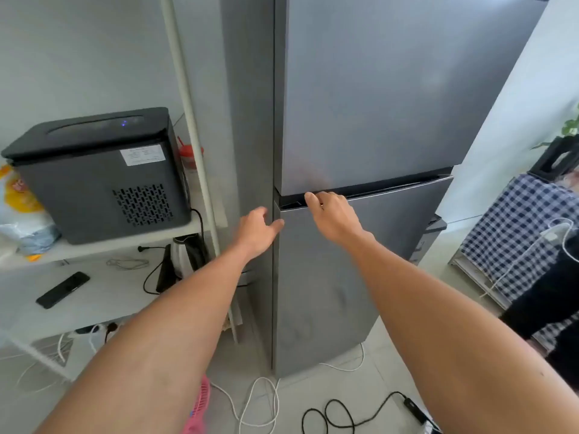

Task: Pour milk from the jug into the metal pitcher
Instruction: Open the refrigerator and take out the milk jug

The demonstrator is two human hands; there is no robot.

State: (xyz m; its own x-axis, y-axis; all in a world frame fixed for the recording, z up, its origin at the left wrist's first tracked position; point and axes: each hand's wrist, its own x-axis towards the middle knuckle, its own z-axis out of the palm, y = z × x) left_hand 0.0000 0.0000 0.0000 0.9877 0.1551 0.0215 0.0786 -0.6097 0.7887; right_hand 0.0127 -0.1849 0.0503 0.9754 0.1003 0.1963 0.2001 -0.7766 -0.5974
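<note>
Opening: lower fridge door (360, 277), both doors look shut
Right hand (332, 214): fingertips hooked into handle groove (391, 191) atop that door, holding nothing else
Left hand (258, 230): loose, empty, at fridge's left edge
Tip: pull straight back at groove, brace left
Jug, pitcher: neither visible; orientation, long axis unknown
</note>
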